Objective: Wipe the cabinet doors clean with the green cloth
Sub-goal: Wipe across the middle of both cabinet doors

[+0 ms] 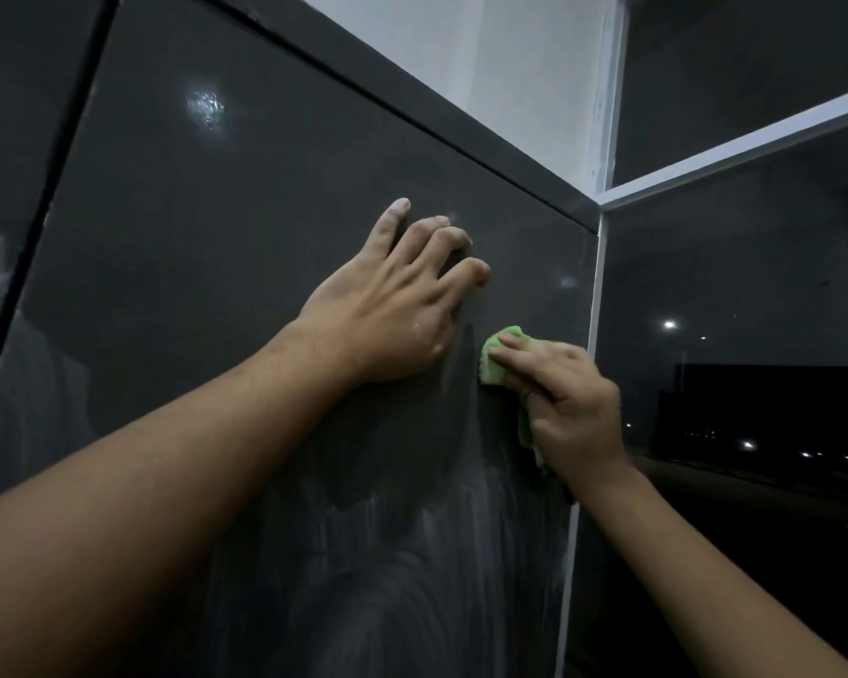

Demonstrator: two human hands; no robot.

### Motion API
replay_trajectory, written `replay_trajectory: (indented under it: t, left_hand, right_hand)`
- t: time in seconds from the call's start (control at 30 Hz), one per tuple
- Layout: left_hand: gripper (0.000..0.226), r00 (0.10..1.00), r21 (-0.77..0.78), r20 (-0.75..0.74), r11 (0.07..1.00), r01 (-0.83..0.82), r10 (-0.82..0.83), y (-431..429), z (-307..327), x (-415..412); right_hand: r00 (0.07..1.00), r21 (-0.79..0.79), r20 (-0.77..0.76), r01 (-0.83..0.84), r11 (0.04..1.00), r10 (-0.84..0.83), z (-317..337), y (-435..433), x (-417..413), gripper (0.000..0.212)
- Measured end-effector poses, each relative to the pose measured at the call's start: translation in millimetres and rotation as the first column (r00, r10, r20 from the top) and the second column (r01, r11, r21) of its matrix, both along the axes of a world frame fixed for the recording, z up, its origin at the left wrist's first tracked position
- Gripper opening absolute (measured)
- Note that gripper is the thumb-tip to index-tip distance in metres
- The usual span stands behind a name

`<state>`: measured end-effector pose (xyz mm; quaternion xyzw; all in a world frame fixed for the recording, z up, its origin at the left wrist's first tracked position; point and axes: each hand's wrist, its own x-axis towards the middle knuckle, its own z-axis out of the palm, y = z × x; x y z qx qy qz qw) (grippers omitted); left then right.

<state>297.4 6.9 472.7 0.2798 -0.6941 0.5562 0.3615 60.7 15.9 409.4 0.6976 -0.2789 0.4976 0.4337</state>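
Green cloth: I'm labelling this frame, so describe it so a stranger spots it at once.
Find the dark cabinet door filling the left and centre; go to its right edge by the white window frame. There the right hand holds the green cloth against the door, the only bright colour in view.

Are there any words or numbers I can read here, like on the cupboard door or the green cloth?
None: no words, numbers, labels or signs show anywhere.
Cabinet door: plain dark and shiny, with only smears and a light reflection.
Green cloth: no tag or print in view.
Window: only small lights outside.
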Motion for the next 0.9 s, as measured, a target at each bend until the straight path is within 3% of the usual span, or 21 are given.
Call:
replay_trajectory:
  t: [0.1, 0.17, 0.27, 0.33, 0.4, 0.47, 0.5, 0.57, 0.67, 0.83, 0.9]
  left_hand:
    - [0.051, 1.000, -0.006, 0.012, 1.000, -0.016, 0.016, -0.7, -0.5, 0.2]
    - [0.052, 0.999, -0.006, 0.019, 0.999, -0.032, 0.032, -0.4, -0.3, 1.0]
    - [0.054, 0.999, 0.005, 0.025, 0.999, -0.040, 0.040, 2.6, -0.2, 1.0]
    - [0.053, 0.999, 0.011, 0.022, 0.999, -0.041, 0.040, 3.3, -0.4, 0.3]
    - [0.052, 0.998, 0.017, 0.024, 0.998, -0.054, 0.054, 2.7, -0.1, -0.1]
    - [0.053, 0.998, 0.015, 0.025, 0.998, -0.059, 0.059, 2.5, 0.0, -0.1]
    - [0.053, 0.998, 0.012, 0.023, 0.998, -0.059, 0.058, 2.8, 0.3, 0.4]
    - [0.054, 0.998, 0.005, 0.018, 0.998, -0.058, 0.058, 2.6, 0.2, 1.1]
    - [0.052, 0.998, 0.007, 0.015, 0.998, -0.055, 0.055, -0.1, 0.3, -0.2]
    - [0.054, 0.999, 0.006, 0.013, 0.999, -0.047, 0.047, 0.2, 2.0, -0.3]
    - [0.053, 0.999, 0.000, 0.006, 0.999, -0.048, 0.048, -0.6, 1.0, -0.2]
  right_hand:
    - [0.991, -0.040, -0.133, -0.039, 0.998, 0.033, -36.5, -4.9, 7.0, 0.025]
    - [0.946, 0.036, -0.305, -0.104, 0.994, 0.110, -56.2, 1.1, 3.7, 0.022]
    - [0.858, 0.164, -0.497, -0.052, 0.985, 0.128, -52.9, 12.5, -15.8, 0.026]
    - [0.918, 0.124, -0.389, -0.034, 0.992, 0.081, -35.6, 14.3, -34.3, 0.017]
    - [0.999, 0.046, -0.045, -0.023, 0.999, 0.025, -16.2, 11.9, -49.7, 0.035]
    - [0.966, 0.111, 0.258, -0.038, 0.993, 0.009, -9.9, 6.7, -56.4, 0.052]
    - [0.946, 0.132, 0.325, -0.048, 0.990, 0.002, -13.6, 2.5, -56.9, 0.053]
    - [0.937, 0.131, 0.348, -0.069, 0.989, 0.019, -34.3, -4.3, -57.0, 0.048]
    - [0.979, 0.138, 0.204, -0.042, 0.989, 0.013, -81.2, -5.8, -62.8, 0.038]
    - [0.998, 0.358, -0.022, -0.052, 0.932, 0.064, -126.2, 9.2, -84.3, 0.030]
    - [0.992, 0.438, 0.097, -0.112, 0.892, 0.077, -114.4, 17.2, -81.1, 0.026]
